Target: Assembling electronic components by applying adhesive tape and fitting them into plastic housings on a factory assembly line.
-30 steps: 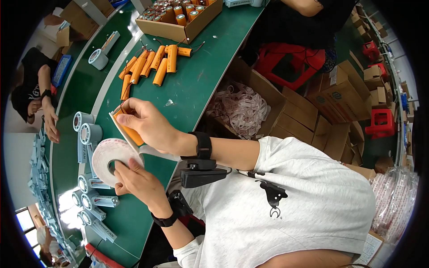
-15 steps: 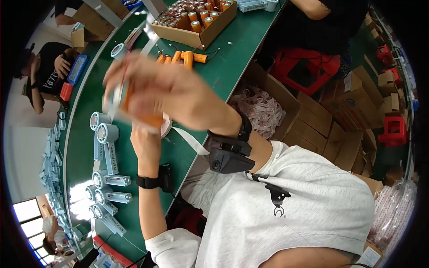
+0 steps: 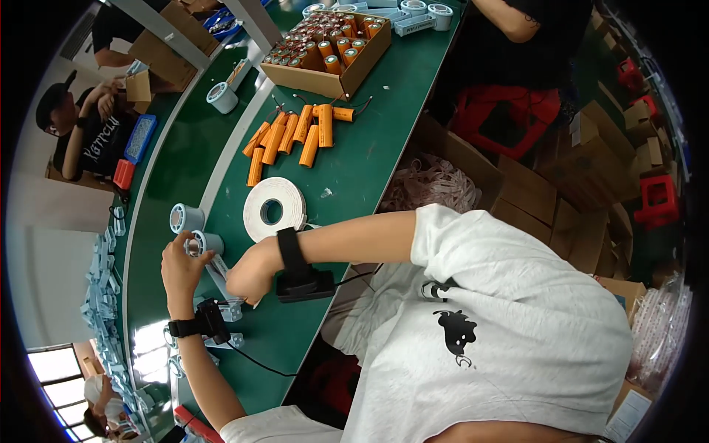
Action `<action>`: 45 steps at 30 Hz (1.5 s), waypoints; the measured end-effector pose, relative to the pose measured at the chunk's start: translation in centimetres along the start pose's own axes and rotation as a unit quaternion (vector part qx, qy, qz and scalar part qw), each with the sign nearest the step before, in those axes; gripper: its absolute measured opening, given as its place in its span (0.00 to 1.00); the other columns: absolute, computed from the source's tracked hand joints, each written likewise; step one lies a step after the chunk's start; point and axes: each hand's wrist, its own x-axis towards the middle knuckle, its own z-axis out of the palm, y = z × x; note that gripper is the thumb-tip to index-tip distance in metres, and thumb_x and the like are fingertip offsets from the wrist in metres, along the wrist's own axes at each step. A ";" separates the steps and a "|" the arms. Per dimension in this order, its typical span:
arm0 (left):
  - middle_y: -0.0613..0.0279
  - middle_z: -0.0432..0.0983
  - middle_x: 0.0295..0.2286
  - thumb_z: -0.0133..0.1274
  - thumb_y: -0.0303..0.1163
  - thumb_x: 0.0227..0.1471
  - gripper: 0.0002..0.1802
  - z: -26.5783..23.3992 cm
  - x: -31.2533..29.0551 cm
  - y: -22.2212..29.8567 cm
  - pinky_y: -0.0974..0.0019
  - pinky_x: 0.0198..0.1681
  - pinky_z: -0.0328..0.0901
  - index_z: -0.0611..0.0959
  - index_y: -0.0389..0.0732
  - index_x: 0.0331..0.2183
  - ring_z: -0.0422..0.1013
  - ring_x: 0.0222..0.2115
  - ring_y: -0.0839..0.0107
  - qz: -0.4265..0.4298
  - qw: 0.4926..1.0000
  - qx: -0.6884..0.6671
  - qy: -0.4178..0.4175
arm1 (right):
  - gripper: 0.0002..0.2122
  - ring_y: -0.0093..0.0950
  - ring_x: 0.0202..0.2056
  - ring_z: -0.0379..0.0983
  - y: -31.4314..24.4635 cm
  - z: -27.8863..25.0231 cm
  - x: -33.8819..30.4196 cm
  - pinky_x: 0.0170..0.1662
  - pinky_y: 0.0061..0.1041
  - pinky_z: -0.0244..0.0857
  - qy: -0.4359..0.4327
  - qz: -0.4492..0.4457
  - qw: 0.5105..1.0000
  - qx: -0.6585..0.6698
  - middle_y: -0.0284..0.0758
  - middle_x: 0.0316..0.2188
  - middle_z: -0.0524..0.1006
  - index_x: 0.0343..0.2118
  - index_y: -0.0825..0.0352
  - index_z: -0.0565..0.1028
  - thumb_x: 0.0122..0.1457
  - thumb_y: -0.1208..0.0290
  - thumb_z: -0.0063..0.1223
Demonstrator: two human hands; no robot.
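A light-blue handheld fan [image 3: 212, 242] lies at the near part of the green bench, its round head between the fingers of my left hand [image 3: 182, 264]. Close beside it, my right hand [image 3: 255, 270] is closed at the end of the fan's handle. A small orange bit shows below those fingers, but what they hold is mostly hidden. Another fan [image 3: 186, 218] stands just beyond. A roll of white tape [image 3: 255, 210] lies above my right wrist, with its loose end by my forearm. Several orange battery cells [image 3: 301, 131] lie farther up the bench.
A cardboard box [image 3: 317, 80] full of orange cells stands on the bench, with more fans [image 3: 417, 21] behind it. A single fan [image 3: 222, 97] lies across the pale strip. Below the bench edge is a carton of paper strips [image 3: 432, 184]. Co-workers sit across and alongside.
My right hand, blurred with an orange cell before, has come down and nearer to the fan's handle. My left hand has moved from beside the tape roll onto the fan's head. The tape roll is now uncovered.
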 end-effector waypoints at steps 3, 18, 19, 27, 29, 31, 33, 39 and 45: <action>0.52 0.72 0.27 0.62 0.37 0.33 0.25 1.1 -3.2 4.3 0.62 0.32 0.64 0.75 0.37 0.35 0.70 0.29 0.57 -0.095 0.994 0.044 -0.023 | 0.11 0.37 0.32 0.66 -1.3 -1.0 -6.8 0.36 0.35 0.59 0.025 -0.006 0.996 0.089 0.46 0.36 0.69 0.17 0.77 0.70 0.49 0.73 0.46; 0.59 0.64 0.44 0.55 0.23 0.38 0.09 3.2 -8.6 5.4 0.55 0.49 0.55 0.75 0.37 0.28 0.53 0.52 0.52 0.299 0.953 0.030 0.034 | 0.07 0.41 0.32 0.69 -4.1 4.0 -14.9 0.37 0.34 0.65 -0.075 0.081 0.993 0.036 0.46 0.49 0.59 0.22 0.78 0.70 0.47 0.78 0.48; 0.59 0.65 0.44 0.55 0.22 0.37 0.09 3.2 -8.9 5.4 0.55 0.50 0.54 0.75 0.37 0.27 0.54 0.51 0.52 0.281 0.959 -0.022 0.008 | 0.07 0.41 0.32 0.69 -4.0 3.8 -15.3 0.37 0.34 0.65 -0.079 0.083 0.993 0.037 0.46 0.49 0.59 0.22 0.78 0.70 0.47 0.78 0.48; 0.60 0.70 0.40 0.54 0.17 0.32 0.08 5.2 -10.8 6.8 0.54 0.49 0.54 0.74 0.36 0.21 0.58 0.49 0.51 0.171 0.959 -0.213 0.070 | 0.12 0.27 0.35 0.73 -4.3 1.7 -15.0 0.38 0.21 0.68 0.355 0.093 0.816 0.447 0.40 0.35 0.74 0.32 0.74 0.73 0.42 0.80 0.58; 0.61 0.72 0.39 0.54 0.16 0.32 0.08 5.0 -10.6 6.9 0.55 0.49 0.55 0.72 0.35 0.20 0.59 0.49 0.51 0.157 0.952 -0.247 0.084 | 0.14 0.25 0.35 0.74 -4.4 2.1 -14.1 0.39 0.20 0.69 0.406 0.080 0.845 0.338 0.38 0.32 0.75 0.34 0.73 0.73 0.42 0.81 0.58; 0.61 0.72 0.39 0.54 0.16 0.31 0.08 5.1 -10.6 6.9 0.56 0.49 0.55 0.71 0.35 0.19 0.59 0.49 0.51 0.156 0.953 -0.244 0.087 | 0.14 0.26 0.33 0.74 -3.8 2.9 -13.4 0.37 0.20 0.68 0.419 0.025 0.872 0.253 0.38 0.31 0.75 0.35 0.73 0.72 0.42 0.81 0.58; 0.61 0.72 0.39 0.54 0.16 0.31 0.09 5.2 -10.6 7.0 0.57 0.48 0.55 0.70 0.35 0.18 0.59 0.49 0.52 0.165 0.956 -0.226 0.086 | 0.14 0.26 0.33 0.74 -3.4 3.5 -12.8 0.36 0.21 0.68 0.418 -0.003 0.884 0.209 0.38 0.31 0.75 0.35 0.73 0.72 0.42 0.81 0.58; 0.61 0.72 0.40 0.54 0.17 0.33 0.09 5.3 -10.7 7.0 0.59 0.47 0.56 0.69 0.35 0.18 0.60 0.48 0.54 0.170 0.957 -0.219 0.087 | 0.08 0.35 0.30 0.72 -3.5 3.0 -12.0 0.32 0.28 0.65 0.276 0.040 0.956 0.089 0.41 0.26 0.74 0.30 0.72 0.71 0.45 0.80 0.54; 0.58 0.71 0.42 0.53 0.18 0.39 0.10 5.2 -10.4 6.4 0.72 0.38 0.59 0.67 0.35 0.21 0.64 0.34 0.72 0.022 0.867 -0.495 0.053 | 0.05 0.38 0.29 0.72 -3.6 0.9 -11.3 0.32 0.33 0.64 0.180 0.084 0.980 -0.026 0.44 0.25 0.73 0.29 0.72 0.70 0.47 0.78 0.50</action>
